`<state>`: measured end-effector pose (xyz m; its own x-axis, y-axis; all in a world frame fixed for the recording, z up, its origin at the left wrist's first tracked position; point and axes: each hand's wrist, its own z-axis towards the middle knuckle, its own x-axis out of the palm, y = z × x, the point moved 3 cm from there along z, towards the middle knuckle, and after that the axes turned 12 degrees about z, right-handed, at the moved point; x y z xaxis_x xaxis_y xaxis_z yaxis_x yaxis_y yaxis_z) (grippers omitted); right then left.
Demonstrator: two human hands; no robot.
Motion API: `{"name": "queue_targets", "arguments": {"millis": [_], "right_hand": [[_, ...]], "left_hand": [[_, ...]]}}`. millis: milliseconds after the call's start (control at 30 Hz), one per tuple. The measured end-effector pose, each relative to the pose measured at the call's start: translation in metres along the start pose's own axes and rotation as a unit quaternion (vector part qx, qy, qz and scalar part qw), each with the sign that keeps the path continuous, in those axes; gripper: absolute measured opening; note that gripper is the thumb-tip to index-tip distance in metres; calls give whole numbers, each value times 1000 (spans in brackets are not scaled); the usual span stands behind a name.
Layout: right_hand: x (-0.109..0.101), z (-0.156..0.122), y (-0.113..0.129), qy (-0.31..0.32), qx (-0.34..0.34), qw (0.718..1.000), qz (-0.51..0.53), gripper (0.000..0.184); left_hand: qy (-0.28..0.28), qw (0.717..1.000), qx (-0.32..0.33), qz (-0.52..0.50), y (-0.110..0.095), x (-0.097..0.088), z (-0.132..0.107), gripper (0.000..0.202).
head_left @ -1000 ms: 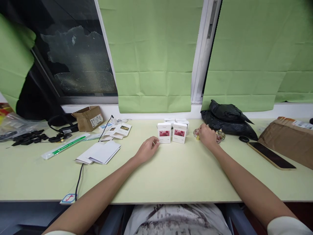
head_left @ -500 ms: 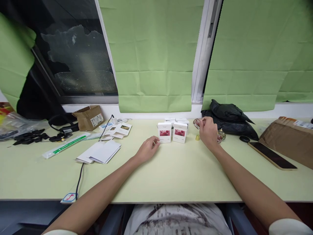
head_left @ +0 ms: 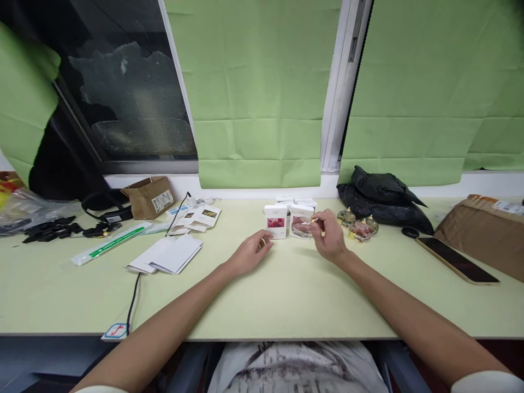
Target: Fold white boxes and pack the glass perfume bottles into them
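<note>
My right hand (head_left: 331, 240) is closed, pinching a small clear round glass bottle (head_left: 302, 228) with pinkish contents by its gold-coloured top. The bottle is in front of a white box with a pink picture (head_left: 302, 209), partly covering it. Beside that stands a matching white box (head_left: 275, 224), upright. My left hand (head_left: 249, 253) rests on the table with fingers loosely bent and apart, fingertips at that box's lower left edge; whether they touch it I cannot tell. Several similar round bottles with gold tops (head_left: 361, 230) lie right of my right hand.
More white boxes (head_left: 305, 202) stand behind the front two. At right are black plastic bags (head_left: 382, 199), a phone (head_left: 456, 261) and a brown package (head_left: 485, 234). White folded cards (head_left: 176, 254), an open carton (head_left: 149, 197) and a cable (head_left: 133, 300) are at left.
My right hand has moved left and slightly toward me, carrying the round bottle from beside the other bottles to before the right box. My left hand has shifted slightly right.
</note>
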<state>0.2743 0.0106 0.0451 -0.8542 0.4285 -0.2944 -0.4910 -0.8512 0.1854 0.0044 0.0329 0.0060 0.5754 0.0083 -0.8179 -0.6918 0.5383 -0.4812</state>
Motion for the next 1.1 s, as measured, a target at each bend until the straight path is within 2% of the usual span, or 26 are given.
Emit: {"name": "queue_targets", "arguments": {"millis": [100, 233, 333, 500, 633, 867, 1100], "right_hand": [[19, -6, 9, 103, 27, 993, 49, 15], [36, -11, 16, 207, 81, 972, 80, 19], [43, -15, 18, 253, 124, 954, 106, 21], [48, -19, 23, 277, 154, 939, 135, 23], [49, -19, 27, 291, 152, 936, 129, 23], [49, -20, 29, 306, 161, 929, 128, 25], [49, -22, 28, 305, 148, 931, 133, 22]], "left_hand": [[14, 999, 33, -29, -7, 0, -3, 37], [32, 997, 52, -37, -15, 1, -6, 61], [29, 997, 63, -32, -19, 2, -7, 57], [26, 997, 69, -30, -22, 4, -6, 47], [26, 996, 70, -43, -24, 4, -5, 46], [58, 995, 72, -26, -29, 3, -7, 34], [52, 995, 79, -20, -30, 4, -8, 31]]}}
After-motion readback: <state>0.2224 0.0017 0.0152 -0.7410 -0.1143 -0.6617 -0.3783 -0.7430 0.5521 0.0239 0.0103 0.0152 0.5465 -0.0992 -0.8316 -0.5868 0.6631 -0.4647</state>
